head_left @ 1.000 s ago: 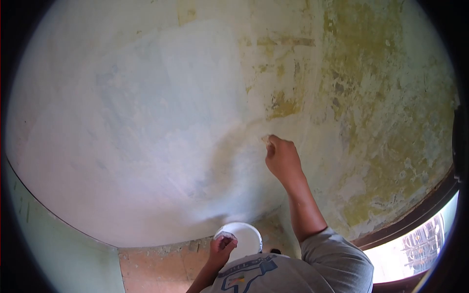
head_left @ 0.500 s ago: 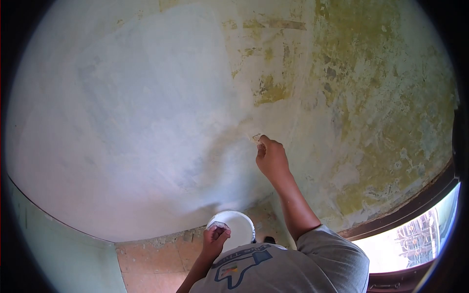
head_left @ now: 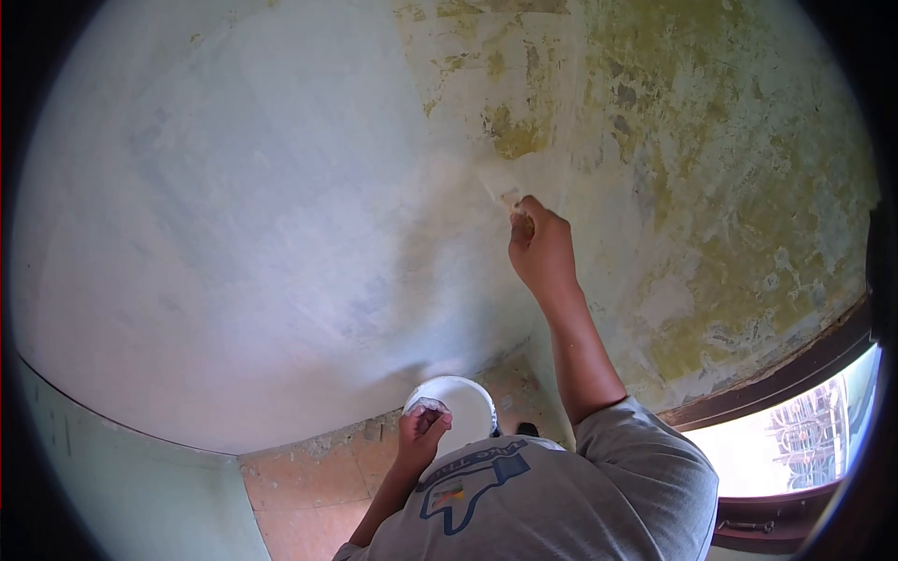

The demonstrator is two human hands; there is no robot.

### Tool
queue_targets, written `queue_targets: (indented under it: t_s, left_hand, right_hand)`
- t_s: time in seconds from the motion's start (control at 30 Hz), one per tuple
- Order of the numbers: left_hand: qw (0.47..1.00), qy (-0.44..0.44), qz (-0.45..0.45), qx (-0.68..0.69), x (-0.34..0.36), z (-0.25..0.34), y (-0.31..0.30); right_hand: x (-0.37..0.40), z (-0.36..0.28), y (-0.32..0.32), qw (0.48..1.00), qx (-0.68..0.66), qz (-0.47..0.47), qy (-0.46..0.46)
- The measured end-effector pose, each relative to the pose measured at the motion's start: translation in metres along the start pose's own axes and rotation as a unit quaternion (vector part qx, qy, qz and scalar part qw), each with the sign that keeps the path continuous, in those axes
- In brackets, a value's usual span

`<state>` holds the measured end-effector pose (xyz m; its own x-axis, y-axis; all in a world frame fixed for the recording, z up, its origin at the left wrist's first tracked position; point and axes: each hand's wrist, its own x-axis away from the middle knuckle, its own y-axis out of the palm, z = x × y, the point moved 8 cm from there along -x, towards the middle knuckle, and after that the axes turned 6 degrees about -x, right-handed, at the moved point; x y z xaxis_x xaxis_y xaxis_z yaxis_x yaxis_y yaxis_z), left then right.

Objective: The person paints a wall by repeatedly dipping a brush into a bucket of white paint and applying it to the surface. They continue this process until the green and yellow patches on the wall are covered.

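My right hand (head_left: 543, 241) is raised against the wall, its fingers closed on a small putty knife (head_left: 508, 197). The pale blade lies on the whitish wall surface (head_left: 281, 187), just below a patch of bare yellowish plaster (head_left: 513, 131). Lower down, my left hand (head_left: 423, 434) is closed near the left rim of a white bucket (head_left: 489, 411). Something greyish shows at its fingertips, too small to make out. Pale material fills the visible inside of the bucket.
Peeling yellow-green wall (head_left: 730, 215) stretches to the right, above a dark window frame (head_left: 776, 388) with a bright opening. Orange-brown floor tiles (head_left: 304, 481) show below, and a pale green wall (head_left: 140, 486) stands at the lower left.
My right hand has moved up and slightly right along the wall with the putty knife. The view has shifted a little; my left hand keeps its place by the bucket.
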<state>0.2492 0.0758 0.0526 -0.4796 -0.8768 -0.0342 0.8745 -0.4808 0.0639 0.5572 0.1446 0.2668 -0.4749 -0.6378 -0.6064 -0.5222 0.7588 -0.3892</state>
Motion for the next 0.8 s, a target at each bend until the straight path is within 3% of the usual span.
queue_targets:
  t_s: [0.03,0.1,0.13,0.2,0.37,0.43,0.53,0.67,0.73,0.8]
  left_hand:
    - [1.0,-0.001,-0.003,-0.005,0.0,-0.004,0.0]
    - [1.0,0.003,-0.012,0.006,-0.003,-0.004,0.003]
    - [1.0,0.009,-0.019,0.02,-0.002,-0.003,0.006]
    - [1.0,0.006,-0.022,0.012,-0.004,-0.003,0.011]
    - [0.999,0.018,-0.031,0.029,-0.006,-0.004,0.018]
    - [0.999,-0.023,-0.039,0.006,-0.004,-0.008,0.019]
    - [0.999,-0.001,-0.03,-0.018,-0.006,0.001,0.022]
    - [0.999,-0.027,-0.013,0.016,-0.008,0.008,0.026]
    - [1.0,-0.023,-0.017,0.002,-0.008,0.008,0.026]
    - [0.999,-0.02,-0.022,-0.012,-0.005,0.003,0.021]
  right_hand:
    - [-0.003,0.001,0.002,1.0,-0.001,0.0,0.002]
    - [-0.012,-0.011,-0.003,0.986,-0.071,0.111,-0.103]
    - [-0.018,0.0,0.011,0.987,-0.071,0.106,-0.097]
    - [-0.023,0.018,0.038,0.965,-0.104,0.147,-0.191]
    - [-0.005,0.037,0.037,0.992,0.004,0.071,-0.103]
    - [0.003,0.048,0.035,0.998,0.056,-0.023,-0.007]
    - [0.0,0.031,0.006,0.999,0.002,-0.036,0.022]
    - [-0.023,-0.004,-0.01,1.0,-0.023,0.018,-0.007]
    - [-0.031,-0.005,0.0,0.99,-0.08,0.068,-0.097]
    - [-0.022,0.005,0.013,0.997,-0.01,0.04,-0.072]
